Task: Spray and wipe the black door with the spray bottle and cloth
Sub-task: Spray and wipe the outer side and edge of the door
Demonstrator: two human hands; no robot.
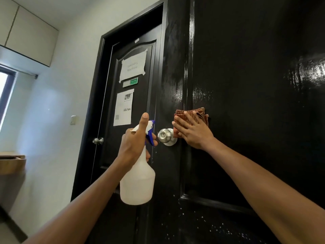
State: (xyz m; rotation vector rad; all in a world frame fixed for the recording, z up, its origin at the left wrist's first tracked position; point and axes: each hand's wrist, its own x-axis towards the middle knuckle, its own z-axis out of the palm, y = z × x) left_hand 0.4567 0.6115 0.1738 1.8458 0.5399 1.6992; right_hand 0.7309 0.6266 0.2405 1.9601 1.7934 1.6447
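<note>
A glossy black door point(255, 88) fills the right half of the view, wet and streaked, with droplets near its lower panel. My right hand point(193, 131) presses a folded orange checked cloth point(188, 112) flat against the door, just right of the silver door knob point(165, 136). My left hand point(135, 143) grips the neck of a white spray bottle point(138, 182) with a blue trigger, thumb raised, held upright to the left of the knob and off the door.
A second black door point(133, 103) with taped paper signs and its own knob point(98, 140) stands further left. A white wall with a light switch point(73, 120), overhead cabinets point(29, 32) and a wooden counter edge point(12, 164) lie at the left.
</note>
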